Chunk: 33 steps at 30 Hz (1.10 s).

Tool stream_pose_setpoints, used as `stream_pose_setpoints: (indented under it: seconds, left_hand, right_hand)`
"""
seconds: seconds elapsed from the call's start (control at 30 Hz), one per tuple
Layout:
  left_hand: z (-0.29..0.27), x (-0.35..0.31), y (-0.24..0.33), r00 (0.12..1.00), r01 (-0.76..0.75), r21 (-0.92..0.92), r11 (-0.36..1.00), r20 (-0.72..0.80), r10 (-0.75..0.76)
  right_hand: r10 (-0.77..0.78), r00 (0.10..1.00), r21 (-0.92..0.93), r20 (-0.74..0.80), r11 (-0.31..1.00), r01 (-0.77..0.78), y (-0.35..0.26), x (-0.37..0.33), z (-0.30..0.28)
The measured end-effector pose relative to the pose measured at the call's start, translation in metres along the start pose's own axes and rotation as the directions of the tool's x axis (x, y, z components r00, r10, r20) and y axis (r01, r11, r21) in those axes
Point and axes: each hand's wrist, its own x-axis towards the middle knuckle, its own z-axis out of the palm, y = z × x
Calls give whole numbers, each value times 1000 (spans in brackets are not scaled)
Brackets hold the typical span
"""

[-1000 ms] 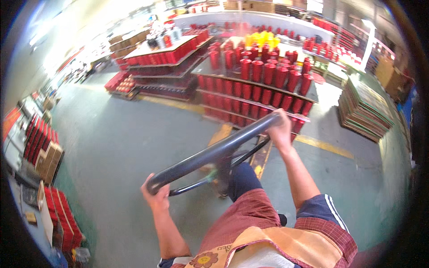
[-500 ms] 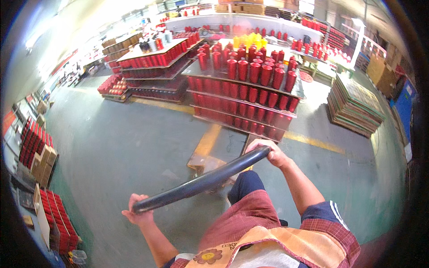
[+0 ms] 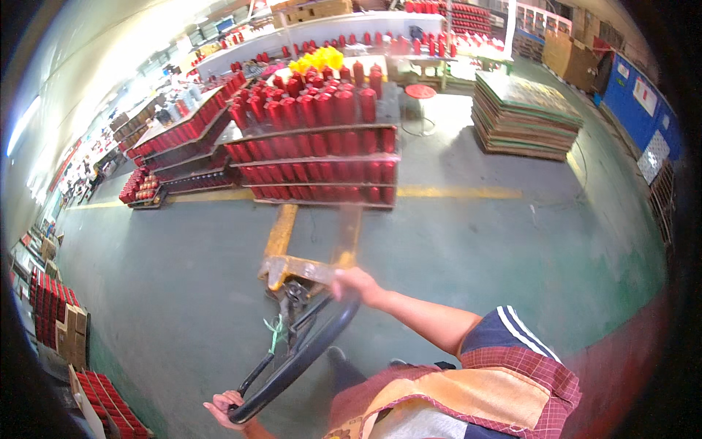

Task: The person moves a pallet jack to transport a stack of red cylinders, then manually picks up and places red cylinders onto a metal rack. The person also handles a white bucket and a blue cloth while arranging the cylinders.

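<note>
Head view: left hand [image 3: 225, 404] and right hand [image 3: 358, 284] grip opposite ends of black handle [image 3: 311, 356] on yellow pallet jack [image 3: 311, 270], forks [image 3: 281, 233] reaching front edge of bottom board [image 3: 322, 205] beneath tiered red canisters [image 3: 314, 110], on green-grey floor [image 3: 453, 249].

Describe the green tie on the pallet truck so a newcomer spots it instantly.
Find the layered stack of red containers near the upper middle, then the yellow pallet truck on the floor before it. Move down toward the thick black handle; the green tie sits just left of it, beside a thin black bar. Its pale green strands stand out among yellow and black parts.
</note>
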Motion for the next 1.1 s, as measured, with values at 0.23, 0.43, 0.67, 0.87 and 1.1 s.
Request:
stream_pose_setpoints:
  seconds: [0.23,0.43,0.67,0.87,1.1]
  left_hand:
    - [29,-139,-2,982,154,14,988,-113,-152]
    - [9,-216,31,971,206,-24,978,-118,-207]
    - [-20,-321,121,911,394,130,910,81,-405]
    - [47,-394,209,427,504,797,333,106,-898]
    - [237,-505,162,511,387,858,338,105,-853]
  right_hand:
    - [-5,1000,154,-17,988,7,27,-118,-38]
    - [16,998,116,-57,993,-9,24,-208,-24]
    - [90,989,110,-115,991,-77,-28,-369,31]
    - [233,971,116,-54,967,-226,-55,-485,29]
    - [-46,917,14,397,999,44,-119,-596,-31]
